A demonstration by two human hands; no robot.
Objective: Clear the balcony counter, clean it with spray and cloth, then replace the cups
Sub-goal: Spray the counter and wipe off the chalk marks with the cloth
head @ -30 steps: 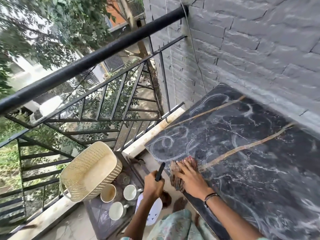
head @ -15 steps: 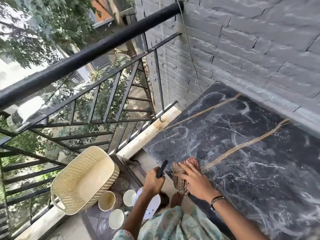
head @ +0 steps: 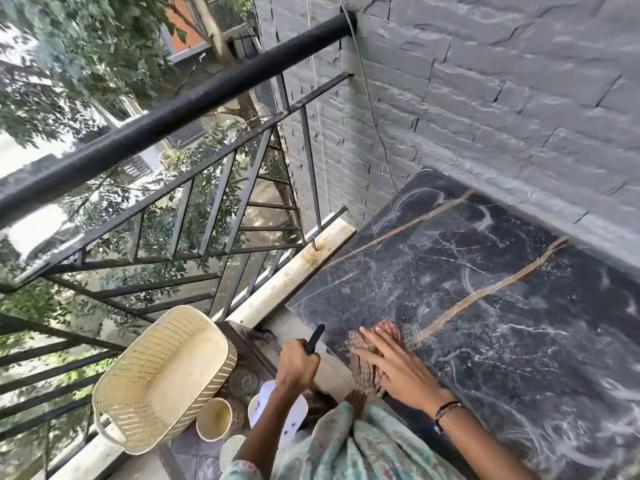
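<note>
1. The cloth (head: pixel 372 355) is bunched up at the near-left corner of the tabletop (head: pixel 485 306), partly hanging over the edge. It looks soft and floppy, so I'd guess it weighs next to nothing and slides easily; pressing flat on top beats pinching it.
2. The right hand (head: pixel 398 370) lies on the cloth with straight fingers, palm down, pressing and not clenched.
3. The left hand (head: pixel 298 365), just left of the cloth and off the tabletop, has its grip wrapped round the spray bottle (head: pixel 277 410), black nozzle pointing up toward the tabletop. Probably light plastic, best held at the neck.
4. The tabletop shows whitish swirly smears, so the wiping looks like it's only partway done.
5. Lower left of the cloth, on a low stand, sit the cups (head: pixel 214 419), likely breakable, beside a cream basket (head: pixel 156 375).
</note>
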